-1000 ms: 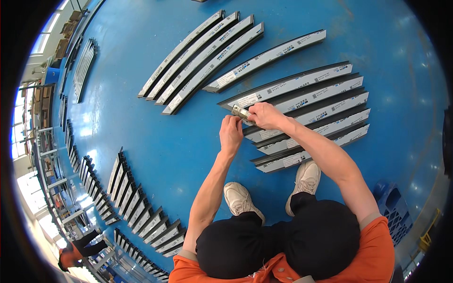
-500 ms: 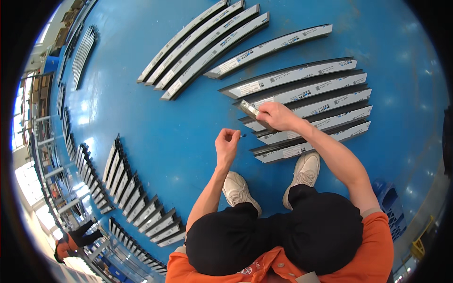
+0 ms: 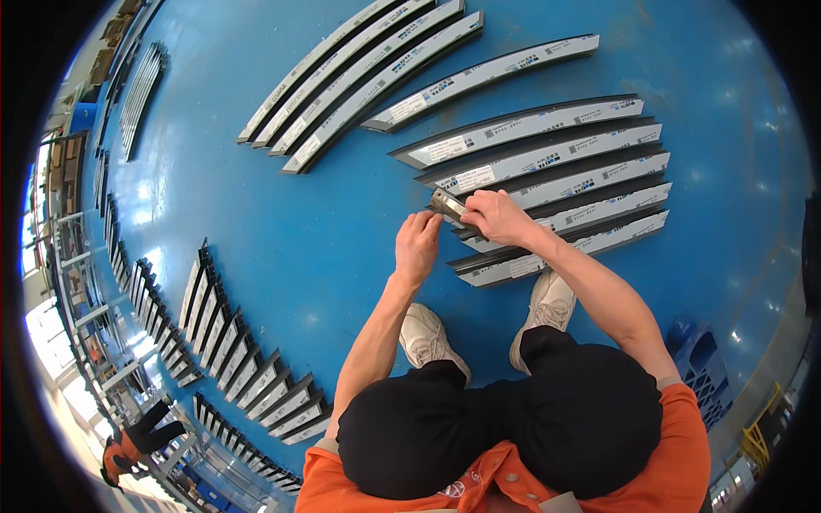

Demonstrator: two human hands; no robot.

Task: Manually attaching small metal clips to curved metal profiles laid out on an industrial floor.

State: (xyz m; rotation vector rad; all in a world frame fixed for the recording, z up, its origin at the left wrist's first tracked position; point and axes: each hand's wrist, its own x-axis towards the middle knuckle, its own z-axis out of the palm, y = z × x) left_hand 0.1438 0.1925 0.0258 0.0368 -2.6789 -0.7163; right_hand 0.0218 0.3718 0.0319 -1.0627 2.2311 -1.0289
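My right hand (image 3: pixel 500 216) grips a short silver metal piece (image 3: pixel 447 203), like a bracket or connector block, held tilted over the ends of the nearest strips. My left hand (image 3: pixel 418 245) has its fingers pinched together right at that piece's near-left end. Whatever sits between those fingertips is hidden. Beneath and beyond my right hand lies a row of long dark profile strips (image 3: pixel 547 157) with white printed film on top, their pointed ends to the left. The nearest strip (image 3: pixel 556 250) lies just in front of my shoes.
More curved strips (image 3: pixel 376 90) lie farther off on the blue floor (image 3: pixel 282 222). Shorter pieces (image 3: pixel 248 359) stand in rows at the left. A blue plastic crate (image 3: pixel 703 368) is at my right. Beyond the left rows, another person in orange (image 3: pixel 128 453) is near racks.
My left hand has moved up to the silver metal piece. The small dark thing that showed at its fingertips is now out of sight. My right hand keeps its grip.
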